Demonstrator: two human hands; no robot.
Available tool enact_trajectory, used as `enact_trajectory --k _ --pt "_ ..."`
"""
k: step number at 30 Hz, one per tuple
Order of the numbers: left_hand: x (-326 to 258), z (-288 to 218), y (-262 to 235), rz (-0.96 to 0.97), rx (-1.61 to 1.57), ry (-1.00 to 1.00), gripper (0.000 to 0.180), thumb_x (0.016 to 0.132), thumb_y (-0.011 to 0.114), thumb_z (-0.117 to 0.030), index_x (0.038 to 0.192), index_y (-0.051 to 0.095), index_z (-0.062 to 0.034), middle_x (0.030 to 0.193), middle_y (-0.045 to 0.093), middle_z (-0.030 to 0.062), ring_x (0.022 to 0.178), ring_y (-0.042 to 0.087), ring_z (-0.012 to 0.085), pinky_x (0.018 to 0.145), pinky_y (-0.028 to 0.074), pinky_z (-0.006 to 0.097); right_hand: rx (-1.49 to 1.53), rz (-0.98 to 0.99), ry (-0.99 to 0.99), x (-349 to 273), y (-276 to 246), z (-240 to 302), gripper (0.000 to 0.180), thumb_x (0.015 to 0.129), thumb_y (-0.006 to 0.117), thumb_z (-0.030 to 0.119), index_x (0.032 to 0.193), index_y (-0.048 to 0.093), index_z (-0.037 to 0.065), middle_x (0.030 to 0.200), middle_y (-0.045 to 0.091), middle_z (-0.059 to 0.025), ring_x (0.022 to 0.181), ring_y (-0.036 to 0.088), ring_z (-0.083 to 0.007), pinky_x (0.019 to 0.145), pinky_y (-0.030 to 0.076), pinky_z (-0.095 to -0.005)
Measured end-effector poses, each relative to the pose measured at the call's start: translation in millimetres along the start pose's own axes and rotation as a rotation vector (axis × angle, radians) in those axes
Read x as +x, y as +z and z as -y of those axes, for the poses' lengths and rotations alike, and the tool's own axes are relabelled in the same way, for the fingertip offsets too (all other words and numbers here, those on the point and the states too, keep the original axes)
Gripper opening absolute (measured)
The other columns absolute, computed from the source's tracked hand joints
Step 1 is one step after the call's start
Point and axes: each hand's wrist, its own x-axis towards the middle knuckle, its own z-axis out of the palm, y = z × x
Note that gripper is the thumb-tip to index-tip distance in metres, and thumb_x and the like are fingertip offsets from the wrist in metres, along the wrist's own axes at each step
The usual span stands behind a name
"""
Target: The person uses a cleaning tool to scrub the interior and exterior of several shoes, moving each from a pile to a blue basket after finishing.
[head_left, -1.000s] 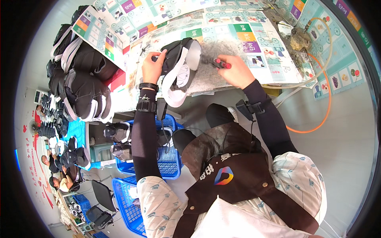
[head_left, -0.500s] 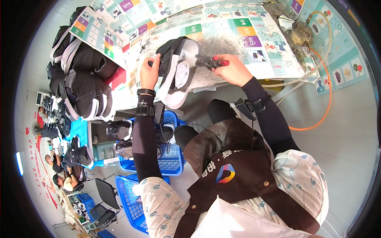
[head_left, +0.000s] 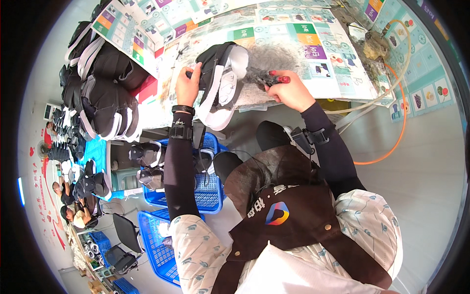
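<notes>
Black-and-white fabric shoe (head_left: pixel 220 78) sits upper centre, tilted sole-outward over the printed-paper-covered table (head_left: pixel 342 73) edge; left hand (head_left: pixel 188 87) clasps its heel steady so right hand (head_left: pixel 289 90), clenched around a red-handled tool (head_left: pixel 271 78), can work its side.

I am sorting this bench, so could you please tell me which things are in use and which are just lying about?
In use:
left hand holding black and white shoe
right hand gripping red-handled tool

Lying about:
stacked shoes
blue baskets
orange hose
</notes>
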Motion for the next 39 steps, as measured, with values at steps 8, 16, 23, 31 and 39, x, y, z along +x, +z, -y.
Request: enact_trajectory --k 8,16,23,31,39 --pt "-1.6 -5.4 -1.9 0.002 -0.008 -0.005 0.051 0.095 0.075 -0.048 0.085 0.063 0.0005 0.076 0.067 0.0160 0.070 0.063 0.0272 0.071 0.051 0.040 -0.084 0.209 0.052 -19.5 0.0 2.7 0.026 0.075 0.068 0.003 0.099 0.073 -0.005 0.070 0.068 -0.0062 0.056 0.060 -0.0139 0.056 0.048 -0.0303" --pt "-1.2 -3.1 0.0 -0.022 -0.028 0.027 0.050 0.096 0.075 -0.047 0.084 0.063 -0.0002 0.074 0.065 0.0141 0.069 0.061 0.0258 0.070 0.050 0.039 -0.083 0.157 0.002 -34.6 0.2 8.2 0.017 0.077 0.065 0.002 0.092 0.068 -0.005 0.068 0.065 -0.0054 0.055 0.058 -0.0112 0.054 0.045 -0.0282" --pt "-0.5 2.0 -1.2 -0.037 -0.033 0.022 0.051 0.095 0.076 -0.048 0.084 0.063 -0.0007 0.074 0.065 0.0139 0.069 0.061 0.0254 0.071 0.050 0.039 -0.290 -0.080 -0.089 -28.4 -2.3 -2.1 0.016 0.077 0.065 0.006 0.090 0.067 -0.004 0.068 0.064 -0.0064 0.057 0.060 -0.0137 0.058 0.048 -0.0305" --pt "10.8 -57.4 -12.5 -0.046 -0.082 0.277 0.043 0.096 0.079 -0.036 0.082 0.055 -0.0032 0.072 0.056 0.0091 0.068 0.053 0.0225 0.066 0.044 0.039 0.086 0.182 0.101 -56.9 -9.4 -10.9 0.035 0.084 0.072 0.007 0.116 0.069 -0.006 0.087 0.075 -0.0033 0.061 0.062 -0.0081 0.052 0.048 -0.0253" --pt "5.7 -131.0 -50.4 0.192 0.532 1.195 0.040 0.075 0.083 -0.042 0.087 0.062 -0.0089 0.112 0.061 0.0060 0.115 0.056 0.0323 0.104 0.040 0.052 0.151 -0.221 -0.027 -79.4 -77.3 -5.6 0.031 0.087 0.066 0.005 0.117 0.070 0.000 0.099 0.076 -0.0009 0.078 0.064 -0.0058 0.054 0.047 -0.0234"
